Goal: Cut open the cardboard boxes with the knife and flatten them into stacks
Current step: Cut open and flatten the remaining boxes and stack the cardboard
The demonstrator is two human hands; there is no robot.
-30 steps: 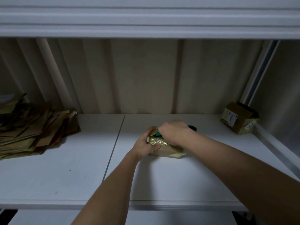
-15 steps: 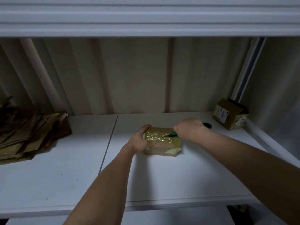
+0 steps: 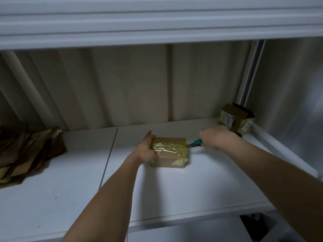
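Shelf (image 3: pixel 174 193): a white board filling the lower half of the frame, a seam running down it left of centre; another white shelf spans the top edge.
Back wall (image 3: pixel 132 84): pale ribbed panels across the middle of the frame.
Flattened stack (image 3: pixel 29 152): brown cardboard sheets piled at the left edge, lying on the shelf.
Taped box (image 3: pixel 172 154): small brown carton at the centre of the frame, standing on the shelf, its top covered in glossy yellowish tape.
Second box (image 3: pixel 235 118): small labelled carton in the right back corner, tilted, flaps up.
Left hand (image 3: pixel 147 151): fingers and thumb curled round the taped box's left end, gripping it.
Right hand (image 3: pixel 215 137): fist closed round the knife's handle, just right of the box.
Knife (image 3: pixel 194 143): teal handle, the blade tip touching the box's upper right edge.
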